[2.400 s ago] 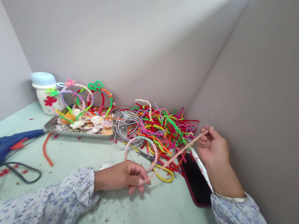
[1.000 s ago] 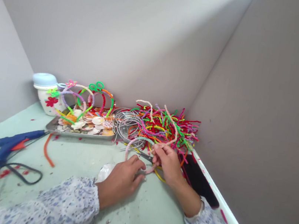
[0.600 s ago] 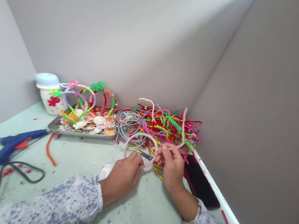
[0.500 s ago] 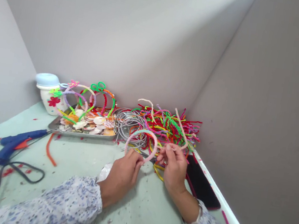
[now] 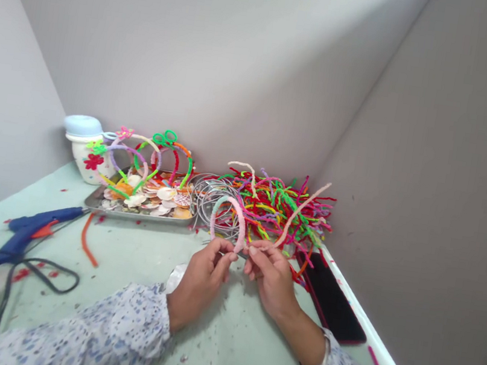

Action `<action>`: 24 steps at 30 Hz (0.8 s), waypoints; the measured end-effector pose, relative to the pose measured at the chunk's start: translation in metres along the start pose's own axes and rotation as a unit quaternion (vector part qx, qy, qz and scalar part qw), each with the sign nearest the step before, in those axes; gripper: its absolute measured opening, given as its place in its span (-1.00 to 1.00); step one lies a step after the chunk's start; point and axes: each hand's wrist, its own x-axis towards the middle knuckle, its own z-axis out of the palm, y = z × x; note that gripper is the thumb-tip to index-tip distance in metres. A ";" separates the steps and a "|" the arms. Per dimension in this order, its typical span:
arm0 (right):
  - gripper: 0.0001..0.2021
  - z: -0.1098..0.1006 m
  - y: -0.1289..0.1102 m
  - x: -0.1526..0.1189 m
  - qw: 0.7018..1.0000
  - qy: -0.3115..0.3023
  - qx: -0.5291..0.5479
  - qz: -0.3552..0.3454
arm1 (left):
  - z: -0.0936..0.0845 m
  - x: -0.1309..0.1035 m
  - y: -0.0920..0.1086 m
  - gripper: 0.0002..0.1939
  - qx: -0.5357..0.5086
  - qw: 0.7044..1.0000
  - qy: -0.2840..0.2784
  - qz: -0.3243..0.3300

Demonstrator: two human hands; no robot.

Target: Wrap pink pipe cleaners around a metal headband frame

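Observation:
Between my hands stands a headband (image 5: 242,226) wrapped in fuzzy pink and pale aqua pipe cleaner. My left hand (image 5: 203,274) is closed on its lower end, fingers pinched together. My right hand (image 5: 272,281) pinches a pale pink pipe cleaner (image 5: 302,212) close beside that end; its free length sticks up to the right over the pile. The fingertips of both hands nearly meet, and they hide where the pipe cleaner joins the band.
Behind lie a coil of silver wire hoops (image 5: 205,195) and a heap of colourful pipe cleaners (image 5: 286,201). A metal tray (image 5: 138,214) of shells holds finished headbands. A blue glue gun (image 5: 42,228), a white bottle (image 5: 85,153) and a black phone (image 5: 333,299) lie around.
My right hand has come left and down toward my left hand, bringing the pipe cleaner to the headband's end. The headband has turned, and the pipe cleaner's free end now leans right.

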 end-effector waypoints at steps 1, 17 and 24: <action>-0.85 0.000 0.000 0.000 1.000 -0.006 0.006 0.007 | 0.000 0.001 -0.001 -0.83 -0.024 1.000 0.003 -0.002; -0.90 -0.001 0.002 -0.001 0.996 -0.038 0.071 0.045 | -0.002 0.007 0.003 -0.81 -0.089 0.996 0.000 -0.008; -0.91 -0.001 0.003 -0.001 0.995 -0.050 0.071 0.045 | -0.003 0.008 0.003 -0.82 -0.073 0.997 0.020 0.004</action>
